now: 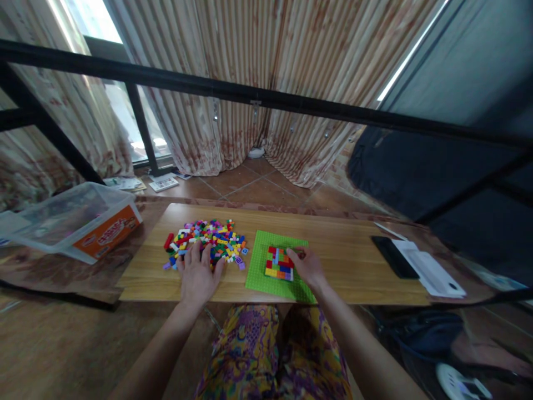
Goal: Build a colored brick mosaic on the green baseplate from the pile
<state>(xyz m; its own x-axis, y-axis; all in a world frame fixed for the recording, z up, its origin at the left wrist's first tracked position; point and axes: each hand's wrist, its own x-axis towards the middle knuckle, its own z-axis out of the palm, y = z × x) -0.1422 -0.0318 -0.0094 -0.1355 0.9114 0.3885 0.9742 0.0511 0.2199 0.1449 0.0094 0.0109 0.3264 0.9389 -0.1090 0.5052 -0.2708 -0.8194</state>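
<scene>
My left hand (pixel 199 278) rests on the near side of a heap of loose toy building bricks (pixel 214 236), its fingers spread apart. The bricks are many colours and mostly small. To the right lies a green studded baseplate (pixel 260 272) with a patchwork block of coloured bricks (pixel 278 264) built on its middle. My right hand (pixel 307 266) is at the right edge of that block, fingers curled in a pinch. What sits between those fingertips is too small and partly hidden to name.
A wooden table (pixel 345 255) carries everything. A dark phone (pixel 395 256) and an open white box (pixel 433 269) lie at its right end. Left of the table stands a clear plastic tub (pixel 83 222) with an orange label. A black metal bar (pixel 266 97) crosses beyond the table, before curtains.
</scene>
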